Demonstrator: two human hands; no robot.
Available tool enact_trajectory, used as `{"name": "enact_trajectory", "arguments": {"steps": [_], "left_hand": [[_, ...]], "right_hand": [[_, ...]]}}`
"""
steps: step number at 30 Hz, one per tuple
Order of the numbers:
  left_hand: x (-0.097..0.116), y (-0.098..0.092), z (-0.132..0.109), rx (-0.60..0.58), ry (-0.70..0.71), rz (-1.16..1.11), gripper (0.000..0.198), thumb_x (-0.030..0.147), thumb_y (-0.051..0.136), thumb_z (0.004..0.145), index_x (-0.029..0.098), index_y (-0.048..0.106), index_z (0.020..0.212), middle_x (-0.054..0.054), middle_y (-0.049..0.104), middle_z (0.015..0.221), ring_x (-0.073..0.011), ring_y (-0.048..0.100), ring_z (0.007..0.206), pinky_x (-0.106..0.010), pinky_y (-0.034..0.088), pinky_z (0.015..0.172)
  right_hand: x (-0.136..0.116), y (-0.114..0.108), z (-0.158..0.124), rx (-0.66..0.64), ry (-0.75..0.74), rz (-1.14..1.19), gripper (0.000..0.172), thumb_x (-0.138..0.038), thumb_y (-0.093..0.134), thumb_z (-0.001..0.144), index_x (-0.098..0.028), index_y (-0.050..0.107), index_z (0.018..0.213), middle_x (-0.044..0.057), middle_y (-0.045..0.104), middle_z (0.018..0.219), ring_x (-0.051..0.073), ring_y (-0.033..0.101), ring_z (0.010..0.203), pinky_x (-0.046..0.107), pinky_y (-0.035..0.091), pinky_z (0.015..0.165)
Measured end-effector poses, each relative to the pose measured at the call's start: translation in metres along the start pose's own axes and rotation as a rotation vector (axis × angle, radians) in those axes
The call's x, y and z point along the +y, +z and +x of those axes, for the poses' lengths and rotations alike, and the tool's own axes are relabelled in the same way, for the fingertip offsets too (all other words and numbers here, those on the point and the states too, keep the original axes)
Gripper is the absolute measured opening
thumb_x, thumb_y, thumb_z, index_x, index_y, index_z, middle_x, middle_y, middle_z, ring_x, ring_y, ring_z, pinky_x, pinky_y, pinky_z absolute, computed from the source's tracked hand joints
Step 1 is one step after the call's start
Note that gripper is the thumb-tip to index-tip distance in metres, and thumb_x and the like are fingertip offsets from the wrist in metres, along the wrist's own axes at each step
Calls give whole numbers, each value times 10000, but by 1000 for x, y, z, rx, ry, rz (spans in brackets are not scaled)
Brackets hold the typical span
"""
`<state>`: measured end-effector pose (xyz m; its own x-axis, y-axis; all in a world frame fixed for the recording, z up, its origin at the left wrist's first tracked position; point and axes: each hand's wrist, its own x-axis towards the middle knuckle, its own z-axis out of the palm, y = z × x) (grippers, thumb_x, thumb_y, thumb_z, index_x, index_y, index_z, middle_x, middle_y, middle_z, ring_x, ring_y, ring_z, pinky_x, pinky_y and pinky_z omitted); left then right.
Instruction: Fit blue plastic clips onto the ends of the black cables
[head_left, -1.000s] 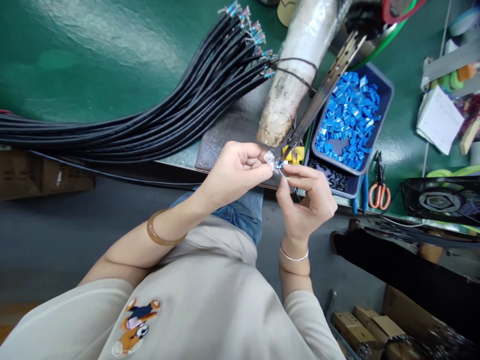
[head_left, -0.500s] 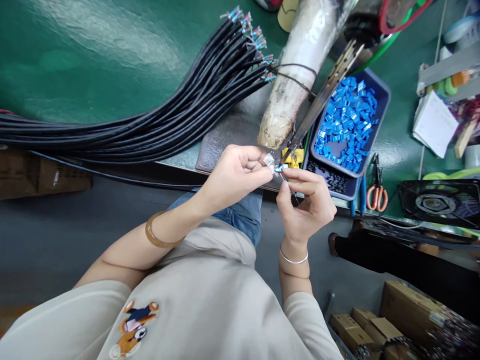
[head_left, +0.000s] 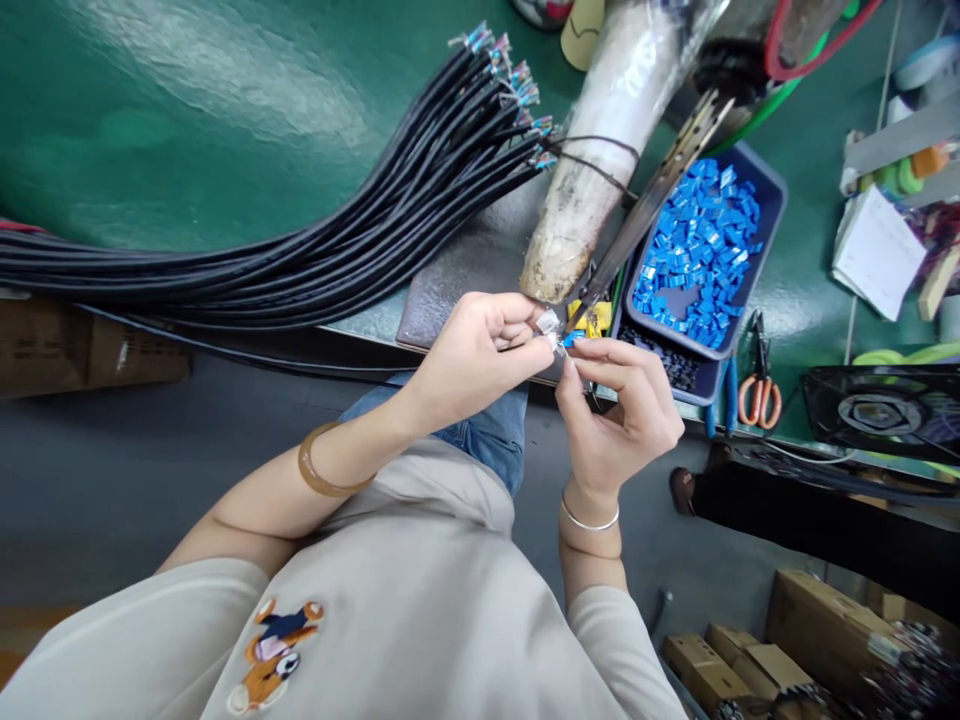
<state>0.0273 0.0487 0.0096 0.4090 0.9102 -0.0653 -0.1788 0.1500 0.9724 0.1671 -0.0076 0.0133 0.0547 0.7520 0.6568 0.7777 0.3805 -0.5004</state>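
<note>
Whitish and translucent-looking, a small piece sits pinched in the left hand, with a blue part just beside the right hand, which apparently pinches a thin strand, seemingly close two-handed handling whose next move calls for steadiness.

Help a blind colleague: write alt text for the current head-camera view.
A person's bare left hand pinches a small whitish piece at a green bench's edge, with the right hand close by, next to a small blue piece. A thick bundle of black cables lies at left, a grey-blue plastic bin of blue bits at right.
</note>
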Motion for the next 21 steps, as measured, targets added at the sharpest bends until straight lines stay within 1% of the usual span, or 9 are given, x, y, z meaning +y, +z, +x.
{"name": "enact_trajectory", "arguments": {"steps": [3,9,14,16,19,21], "left_hand": [[1,-2,1,-8,-14,2,147,99,565,734,154,486,623,59,293,546,-39,248,506,-211,195,471],[2,-5,2,-55,-91,26,159,105,553,733,150,470,605,62,293,535,-31,230,493,-210,157,464],[1,-4,-1,-54,-119,4,131,128,568,748,156,486,650,64,304,544,-40,242,508,-221,172,481],[1,-4,-2,-52,-121,-15,108,137,568,757,157,503,673,64,318,542,-45,255,514,-224,191,492],[2,-5,-5,-81,-123,-13,138,160,571,770,154,499,653,57,342,547,-48,272,525,-223,204,497],[3,-5,-7,-102,-128,2,177,170,577,771,153,476,626,54,341,550,-47,274,526,-216,199,491]], "right_hand": [[-1,-1,0,-14,-5,7,194,-41,691,760,-216,632,820,10,725,931,140,694,835,303,605,747],[3,-3,-3,-51,-77,-40,188,-55,676,767,-213,581,802,14,742,928,137,709,828,281,589,748],[3,-1,-7,11,-82,-14,187,-59,681,773,-216,601,836,10,747,917,137,714,808,281,588,731],[2,-1,-7,13,-50,28,176,-61,678,781,-210,611,847,12,742,913,140,711,824,285,589,730],[-2,-5,-4,-72,83,118,133,-81,660,815,-206,628,849,2,705,861,131,681,812,273,574,684],[-4,-10,-1,-112,131,114,120,-91,664,825,-208,641,836,-13,660,799,114,638,769,243,536,624]]}}
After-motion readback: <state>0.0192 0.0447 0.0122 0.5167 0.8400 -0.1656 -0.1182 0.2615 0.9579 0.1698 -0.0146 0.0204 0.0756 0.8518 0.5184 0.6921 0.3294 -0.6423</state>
